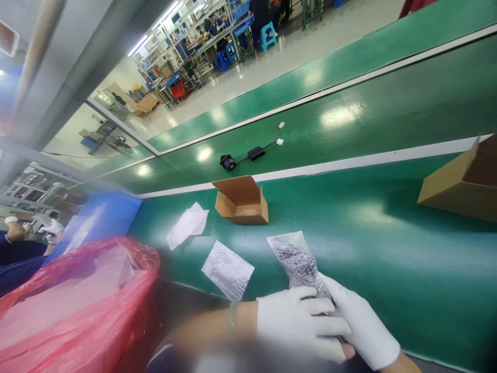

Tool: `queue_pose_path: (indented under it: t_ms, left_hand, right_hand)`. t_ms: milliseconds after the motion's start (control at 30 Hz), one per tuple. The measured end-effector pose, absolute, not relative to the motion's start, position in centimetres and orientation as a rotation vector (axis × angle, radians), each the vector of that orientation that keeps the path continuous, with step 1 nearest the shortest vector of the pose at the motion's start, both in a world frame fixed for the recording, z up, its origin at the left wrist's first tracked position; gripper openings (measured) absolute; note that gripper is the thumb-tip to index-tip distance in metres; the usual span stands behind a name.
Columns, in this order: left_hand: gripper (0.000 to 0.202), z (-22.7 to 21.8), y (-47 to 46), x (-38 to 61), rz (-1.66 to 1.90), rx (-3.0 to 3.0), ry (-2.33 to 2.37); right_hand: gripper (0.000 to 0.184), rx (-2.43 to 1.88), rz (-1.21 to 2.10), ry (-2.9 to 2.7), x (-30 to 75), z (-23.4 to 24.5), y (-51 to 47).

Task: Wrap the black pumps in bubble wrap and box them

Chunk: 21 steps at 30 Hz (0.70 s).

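Note:
A bubble-wrap bag (298, 261) with something dark inside lies on the green work surface, its near end between my hands. My left hand (303, 324), in a white glove with bare fingertips showing at one finger, reaches across from the left. Its fingers curl over the bag's near end and overlap my other hand. Also white-gloved, my right hand (359, 321) grips the bag from the right side; its fingertips are partly hidden. To the left lies a flat bubble-wrap bag (228, 269). Behind it stands an open small cardboard box (248, 217) with its lid flap raised.
White sheets (188, 225) lie left of the box. A pink plastic bag (97, 300) with white sheets stands at left, beside a blue panel (104, 215). A black cabled device (228, 162) sits on the far belt. Another cardboard box (462, 186) is at right. A co-worker's gloved hands (52, 228) show far left.

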<state>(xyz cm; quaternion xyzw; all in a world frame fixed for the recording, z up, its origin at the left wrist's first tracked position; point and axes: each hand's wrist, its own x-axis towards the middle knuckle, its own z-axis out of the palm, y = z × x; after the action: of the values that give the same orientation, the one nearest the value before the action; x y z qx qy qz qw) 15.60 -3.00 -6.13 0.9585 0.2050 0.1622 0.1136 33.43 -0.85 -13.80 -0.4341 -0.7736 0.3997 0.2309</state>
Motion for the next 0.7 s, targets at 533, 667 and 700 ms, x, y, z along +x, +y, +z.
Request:
queue_pose_path:
  t_ms: [533,667,700]
  left_hand:
    - [0.009,-7.7,-4.6,17.5,0.523,3.05,0.584]
    - [0.009,-8.1,-4.9,16.8,0.599,3.034,0.734]
    - [0.009,-8.2,-5.0,16.5,0.608,3.023,0.755]
  right_hand:
    - [0.026,-1.166,0.862,-2.211,36.5,-14.6,-2.8]
    - [0.029,-1.035,0.905,-2.218,36.3,-13.4,-1.9]
    - [0.031,-1.017,0.912,-2.218,36.1,-13.1,-1.6]
